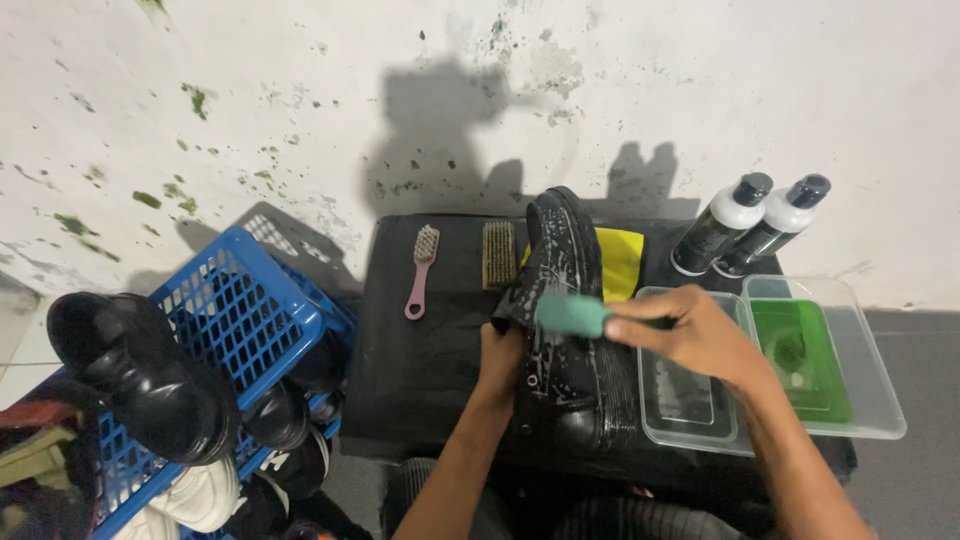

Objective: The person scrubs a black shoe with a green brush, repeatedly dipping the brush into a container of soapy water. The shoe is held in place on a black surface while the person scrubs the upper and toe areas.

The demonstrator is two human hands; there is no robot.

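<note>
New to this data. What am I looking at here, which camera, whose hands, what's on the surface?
There is one view, from a camera worn on a person's head, looking down. No machine: two bare hands. The left hand steadies a wet black shoe, soapy on top. The right hand holds a teal brush against it. On the black work surface lie a pink brush, a wooden brush, a yellow cloth, two bottles and clear trays, one with a green insert. A blue basket of shoes sits left.
</note>
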